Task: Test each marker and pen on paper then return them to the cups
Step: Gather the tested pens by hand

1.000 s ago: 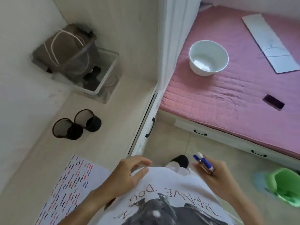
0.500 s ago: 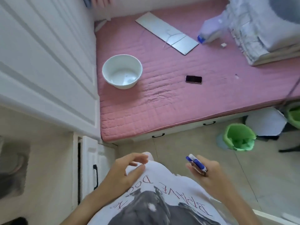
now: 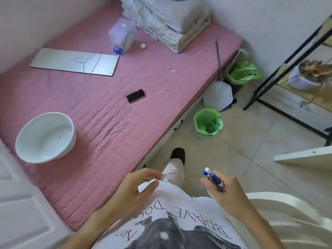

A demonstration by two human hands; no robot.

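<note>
The right hand (image 3: 231, 196) is curled round a small bundle of blue and white pens (image 3: 212, 178), gripping them low so their capped ends stick out past the fingers, pointing up and to the far left. The left hand (image 3: 129, 191) holds nothing; its fingers are loosely bent and apart, hovering just over the hem of the white printed T-shirt (image 3: 179, 212), near the person's waist. The two hands sit well apart, both held close to the body.

What the next move hinges on is not in view: neither the cups nor the test paper shows anywhere here, so I cannot tell which way they lie from the hands. The pens are already in the right hand, so I'd judge that hand would do the returning once the person turns to face the worktop.

Further out, a foot in a dark slipper (image 3: 177, 155) stands on the tiled floor (image 3: 251, 150). To the left lies a pink mattress (image 3: 107, 114) carrying a white bowl (image 3: 45, 137), a dark phone (image 3: 135, 95) and a grey board (image 3: 71, 62). A green bin (image 3: 208, 123) stands beside the bed's edge.
</note>
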